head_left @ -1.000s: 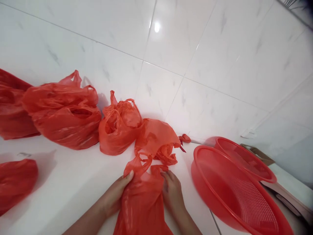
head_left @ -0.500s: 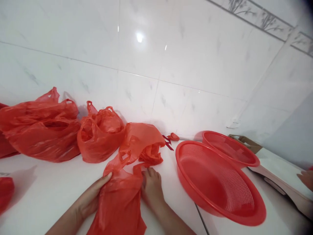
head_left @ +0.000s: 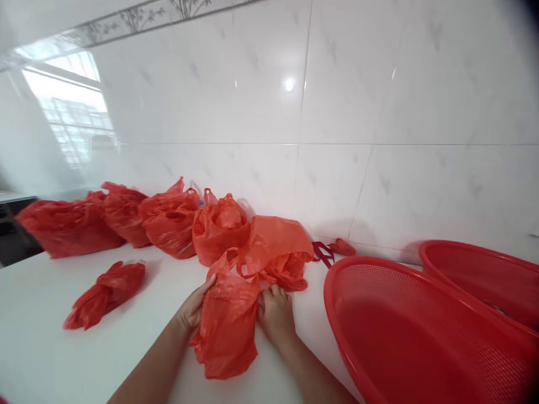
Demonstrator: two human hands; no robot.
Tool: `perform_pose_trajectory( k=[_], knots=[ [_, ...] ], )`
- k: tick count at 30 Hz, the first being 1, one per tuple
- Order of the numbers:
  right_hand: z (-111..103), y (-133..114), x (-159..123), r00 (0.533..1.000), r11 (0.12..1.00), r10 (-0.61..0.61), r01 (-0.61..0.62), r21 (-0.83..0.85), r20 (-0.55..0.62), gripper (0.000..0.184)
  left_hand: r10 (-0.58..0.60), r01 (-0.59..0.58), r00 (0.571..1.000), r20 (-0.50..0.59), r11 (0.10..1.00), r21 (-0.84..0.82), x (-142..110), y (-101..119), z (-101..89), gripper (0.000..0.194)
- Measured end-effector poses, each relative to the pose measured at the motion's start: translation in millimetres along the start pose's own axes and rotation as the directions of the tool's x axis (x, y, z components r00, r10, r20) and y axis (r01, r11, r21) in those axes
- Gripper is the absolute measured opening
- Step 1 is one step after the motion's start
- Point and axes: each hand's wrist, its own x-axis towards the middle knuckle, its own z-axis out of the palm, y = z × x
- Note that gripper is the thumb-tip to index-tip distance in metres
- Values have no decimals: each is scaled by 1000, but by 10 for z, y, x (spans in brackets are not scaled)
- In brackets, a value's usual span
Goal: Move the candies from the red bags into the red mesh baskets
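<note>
A thin red plastic bag (head_left: pixel 229 331) hangs between my two hands, its handle loops upward and its body low over the white table. My left hand (head_left: pixel 194 306) grips its left edge, thumb on top and the other fingers behind the plastic. On the opposite edge, my right hand (head_left: pixel 275 311) has its fingers curled at the bag's upper right; the fingertips are partly hidden. Right behind lies a pile of red plastic bags (head_left: pixel 280 247), crumpled at its front. A filled red bag (head_left: pixel 221 227) stands upright to the left of that pile.
More filled red bags (head_left: pixel 168 224) line the tiled wall (head_left: pixel 269 168) leftward. A twisted red bundle (head_left: pixel 107 294) lies on the white table (head_left: pixel 37 303). Two red plastic baskets stand at right, the perforated nearer basket (head_left: pixel 391 336) and the farther basket (head_left: pixel 484 269). Dark red ribbon (head_left: pixel 323 252) lies by the wall.
The view has swung left, bringing more filled bags and the whole twisted bundle into sight. Both hands still hold the bag, whose lower end now shows fully.
</note>
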Motion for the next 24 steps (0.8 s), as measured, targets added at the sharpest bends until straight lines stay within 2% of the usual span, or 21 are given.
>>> perform_pose_trajectory(
  k=[5,12,16,24],
  knots=[
    [3,46,13,1000,998,14,-15,59,15,19,100,-102,992,-78,994,-30,54,-53,36,39],
    [-15,6,-35,1000,992,-12,12,126,-5,31,54,-55,997,-58,998,-15,115,-46,134,39],
    [-30,11,-49,1000,987,-20,18,160,7,37,-20,19,999,-31,999,-26,156,-55,211,42],
    [-116,-90,-11,1000,986,17,-20,165,19,37,-102,102,992,73,995,-7,274,-81,214,45]
  ],
)
